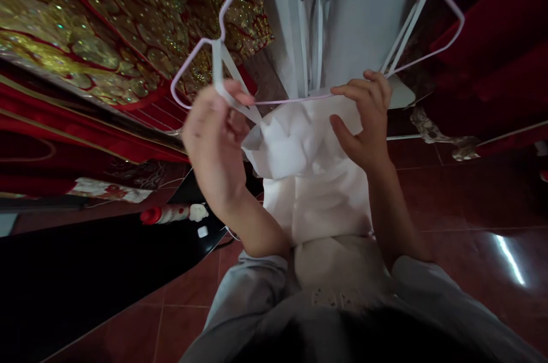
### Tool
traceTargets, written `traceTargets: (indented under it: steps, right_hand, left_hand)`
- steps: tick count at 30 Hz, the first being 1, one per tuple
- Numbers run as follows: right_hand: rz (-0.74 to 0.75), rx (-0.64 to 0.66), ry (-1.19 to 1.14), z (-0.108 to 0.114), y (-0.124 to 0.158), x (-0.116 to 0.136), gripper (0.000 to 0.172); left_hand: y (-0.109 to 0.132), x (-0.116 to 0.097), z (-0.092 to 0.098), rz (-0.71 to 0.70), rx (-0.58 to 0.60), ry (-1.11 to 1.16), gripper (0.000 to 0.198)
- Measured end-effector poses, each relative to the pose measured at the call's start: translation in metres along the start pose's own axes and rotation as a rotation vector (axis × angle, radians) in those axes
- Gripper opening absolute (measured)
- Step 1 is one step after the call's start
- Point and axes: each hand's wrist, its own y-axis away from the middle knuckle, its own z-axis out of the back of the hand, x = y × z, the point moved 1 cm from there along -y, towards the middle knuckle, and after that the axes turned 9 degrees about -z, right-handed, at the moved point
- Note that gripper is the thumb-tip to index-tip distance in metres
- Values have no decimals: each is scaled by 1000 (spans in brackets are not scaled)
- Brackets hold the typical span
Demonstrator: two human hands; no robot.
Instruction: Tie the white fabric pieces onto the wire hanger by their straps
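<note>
At pink hanger [295, 100] | left hand [216, 143] raised, fingers pinching white strap [217, 63] | right hand [368, 123] raised, fingers spread, empty

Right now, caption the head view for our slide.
Left hand at a white strap, right hand at a pale pink hanger.

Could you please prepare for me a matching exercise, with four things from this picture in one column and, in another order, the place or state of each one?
1. thin lilac clothes hanger
2. white fabric garment
3. red-capped cylindrical container
4. gold sequined fabric with red trim

A. on the black flat surface
B. in the picture's upper left
C. with white straps at its two notches
D. below the hanger's lower bar

Pairs: 1-C; 2-D; 3-A; 4-B
</note>
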Motion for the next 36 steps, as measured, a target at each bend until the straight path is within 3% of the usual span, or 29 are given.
traceTargets:
  steps: [2, 4, 7, 9, 11, 14, 16, 18, 20, 23, 25, 28, 30, 34, 36]
  right_hand:
    - [-10, 14, -19, 3, -2, -3, 34]
    - [2, 24, -32, 8, -4, -6, 34]
    - [53, -12, -16, 15, -9, -10, 33]
    - [76, -44, -10, 18, -11, -8, 30]
    - [93, -62, -39, 19, -13, -2, 29]
    - [113, -80, -139, 12, -13, 6, 26]
    - [106, -244, -230, 6, -11, 3, 19]
    - [38, -513, -328, -1, -7, -11, 11]
    - [-140, -641, -434, -5, -3, -31, 20]
    - [-408, -441, -542, 1, -1, -54, 21]
    - [-459, -266, -548, 14, -3, -50, 13]
    - [-404, -94, -562, 34, -17, -25, 5]
    - [-310, -82, -607, 42, -35, -12, 20]
    - [64, -234, -711, 50, -77, -29, 36]
    - [110, -369, -646, 57, -91, -53, 34]
  left_hand:
    - [-20, -7, 8, -36, -67, 134, 40]
    - [-35, -1, 19, -116, -210, 209, 46]
    - [-36, 25, 31, -121, -424, 121, 26]
    - [-26, 44, 29, -18, -398, 20, 16]
    - [-11, 56, 17, 25, -293, 46, 18]
    - [3, 59, -8, -22, -168, 144, 26]
    - [6, 55, -21, -71, -175, 152, 28]
    - [6, 52, -27, -89, -201, 115, 27]
    - [4, 52, -29, -89, -206, 84, 26]
    - [4, 56, -27, -113, -199, 112, 24]
    - [4, 58, -26, -127, -208, 130, 24]
    - [3, 59, -25, -108, -202, 117, 24]
    - [4, 61, -25, -91, -192, 106, 24]
    - [4, 68, -23, -117, -158, 146, 25]
    - [4, 73, -20, -135, -144, 173, 28]
